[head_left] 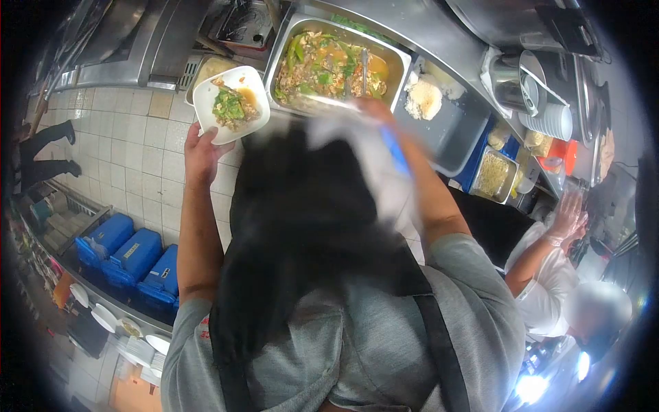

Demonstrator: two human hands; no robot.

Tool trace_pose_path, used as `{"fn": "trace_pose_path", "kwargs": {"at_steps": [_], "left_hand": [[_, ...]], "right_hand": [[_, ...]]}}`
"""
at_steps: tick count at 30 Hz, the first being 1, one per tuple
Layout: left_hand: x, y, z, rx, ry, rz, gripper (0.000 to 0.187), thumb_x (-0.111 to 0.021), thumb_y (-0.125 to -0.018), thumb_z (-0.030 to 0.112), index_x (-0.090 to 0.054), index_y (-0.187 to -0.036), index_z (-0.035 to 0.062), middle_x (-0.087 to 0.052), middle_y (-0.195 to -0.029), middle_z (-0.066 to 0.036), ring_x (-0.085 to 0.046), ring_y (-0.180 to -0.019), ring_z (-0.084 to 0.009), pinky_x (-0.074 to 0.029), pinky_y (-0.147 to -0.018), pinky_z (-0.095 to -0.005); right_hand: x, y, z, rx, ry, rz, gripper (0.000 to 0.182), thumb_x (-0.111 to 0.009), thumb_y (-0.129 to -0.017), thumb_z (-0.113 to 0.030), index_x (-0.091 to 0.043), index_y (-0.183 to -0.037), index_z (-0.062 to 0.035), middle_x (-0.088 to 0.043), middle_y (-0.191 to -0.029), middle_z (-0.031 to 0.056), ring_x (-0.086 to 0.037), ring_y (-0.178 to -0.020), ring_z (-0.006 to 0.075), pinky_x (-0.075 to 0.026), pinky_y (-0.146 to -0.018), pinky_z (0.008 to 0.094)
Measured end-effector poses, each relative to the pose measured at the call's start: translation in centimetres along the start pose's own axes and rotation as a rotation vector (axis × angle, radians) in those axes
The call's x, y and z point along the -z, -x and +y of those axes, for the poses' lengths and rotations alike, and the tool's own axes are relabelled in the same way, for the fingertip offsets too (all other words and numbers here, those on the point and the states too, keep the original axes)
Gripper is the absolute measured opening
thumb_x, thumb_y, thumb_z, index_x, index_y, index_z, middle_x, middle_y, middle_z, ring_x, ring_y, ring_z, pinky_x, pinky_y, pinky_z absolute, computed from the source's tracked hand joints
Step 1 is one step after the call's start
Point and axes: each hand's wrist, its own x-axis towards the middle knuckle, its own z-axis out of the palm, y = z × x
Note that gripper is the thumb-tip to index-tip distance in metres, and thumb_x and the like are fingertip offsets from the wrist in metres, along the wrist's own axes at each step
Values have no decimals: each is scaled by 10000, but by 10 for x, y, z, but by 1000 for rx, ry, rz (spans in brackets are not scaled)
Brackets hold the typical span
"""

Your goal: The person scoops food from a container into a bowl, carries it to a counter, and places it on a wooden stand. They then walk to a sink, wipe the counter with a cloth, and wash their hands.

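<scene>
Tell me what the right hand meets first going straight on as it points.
Most likely the metal food tray, just ahead of the right hand, though blur leaves the hand's height over it unclear.

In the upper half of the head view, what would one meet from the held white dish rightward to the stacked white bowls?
White dish, large food pan, rice mound, small metal container, stacked white bowls.

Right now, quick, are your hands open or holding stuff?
Left hand: closed on the edge of a white bowl with food inside.
Right hand: blurred by the metal tray; can't tell.
</scene>
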Motion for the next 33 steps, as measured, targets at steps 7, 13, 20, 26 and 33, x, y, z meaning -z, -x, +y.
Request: {"fn": "trace_pose_path", "kwargs": {"at_steps": [7, 13, 20, 26, 33], "left_hand": [[18, 8, -8, -7, -13, 12, 285, -525, -839, 66, -421, -1101, 25, -593, -985, -161, -645, -792, -243, -580, -624, -331], [27, 14, -14, 32, -14, 54, 340, -543, -814, 56, -423, -1128, 6, -561, -1034, -169, -613, -869, -277, -559, -657, -380], [18, 17, -10, 17, 0, 67, 301, -530, -831, 66, -415, -1104, 9, -592, -969, -176, -642, -777, -251, -577, -610, -317], [14, 20, -8, 3, 30, 41, 303, -534, -828, 62, -417, -1103, 10, -592, -975, -168, -645, -777, -245, -580, -608, -319], [20, 21, -13, 11, 34, 23, 300, -528, -829, 53, -419, -1106, 9, -590, -985, -158, -645, -789, -242, -584, -611, -324]], "right_hand": [[13, 9, 4, -75, -340, -73, 234, -531, -830, -116, -645, -1033, -98, -645, -852, 114, -604, -778, 219, -463, -733, 320], [31, 17, 6, -268, -440, -98, 251, -530, -812, -99, -643, -1034, -75, -642, -833, 122, -608, -791, 209, -467, -716, 324], [24, 24, -39, -46, 328, 18, 217, -531, -742, -54, -658, -912, -95, -631, -923, 168, -596, -899, 336, -481, -777, 411], [-11, -6, -22, 69, 420, -117, 185, -554, -746, -80, -659, -895, -52, -627, -913, 186, -602, -893, 326, -479, -788, 408], [-11, 5, -17, -289, -319, -85, 229, -543, -760, -55, -665, -953, -33, -654, -814, 106, -601, -743, 177, -471, -686, 296]]}}
